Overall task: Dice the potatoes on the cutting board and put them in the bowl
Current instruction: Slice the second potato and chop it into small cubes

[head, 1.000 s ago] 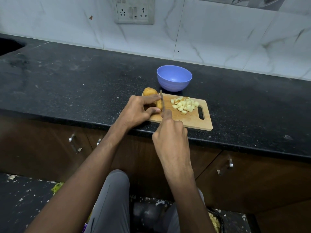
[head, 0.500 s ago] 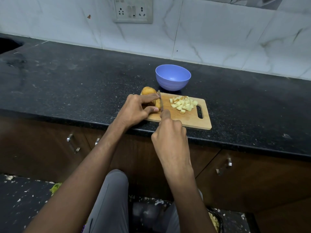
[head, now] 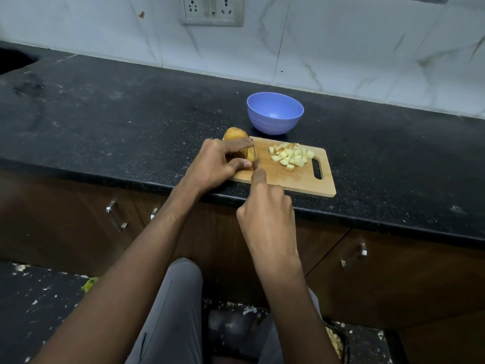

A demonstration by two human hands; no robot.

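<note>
**Knife down through the potato on the board**

While my left hand [head: 214, 164] curls over the potato piece [head: 249, 155] at the left end of the cutting board [head: 288, 177], fingers on top and thumb tucked at its near side, my right hand [head: 265, 206] is wrapped round the knife handle, forefinger stretched along the top. The knife [head: 255, 160] has its blade standing in the cut face of that piece, just right of my left fingertips. A second, whole potato [head: 234, 133] sits behind my left hand at the board's far left corner. Right of centre on the board lies a heap of pale diced potato [head: 291, 156], near the handle slot. Just above the board in the frame, on the black counter [head: 118, 122], stands the blue bowl [head: 275, 113]; I see nothing in it. Along the top of the frame a wall socket [head: 211, 9] sits in the white tiles.
</note>
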